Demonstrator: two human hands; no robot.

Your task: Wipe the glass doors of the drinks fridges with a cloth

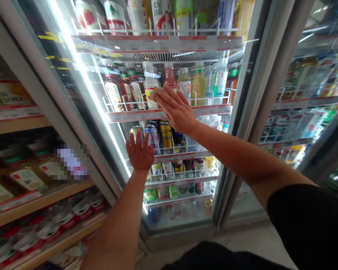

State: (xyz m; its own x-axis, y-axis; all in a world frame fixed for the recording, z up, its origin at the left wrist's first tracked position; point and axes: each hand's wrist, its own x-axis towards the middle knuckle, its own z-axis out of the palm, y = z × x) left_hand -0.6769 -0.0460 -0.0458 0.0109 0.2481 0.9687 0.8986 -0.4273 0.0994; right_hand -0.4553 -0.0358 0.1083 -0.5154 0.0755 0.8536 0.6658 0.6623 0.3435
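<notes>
I face a glass-door drinks cooler (236, 123) with lit wire shelves. My right hand (175, 108) is open, fingers stretched flat, reaching toward the bottles (186, 84) on the second shelf, its fingertips near a white bottle with a yellow label (149, 88). My left hand (140, 150) is open with fingers spread upward, lower down, in front of a row of cans (166, 135); its fingertips are by a silver can (135, 132). I cannot tell whether either hand touches glass or reaches inside. Neither hand holds anything.
A wooden shelf unit (19, 125) with packaged goods and bottles stands at the left. A second cooler (307, 101) with a glass door is at the right. Small cups and bottles fill the lower cooler shelves (183, 176). Pale floor (250, 240) lies below.
</notes>
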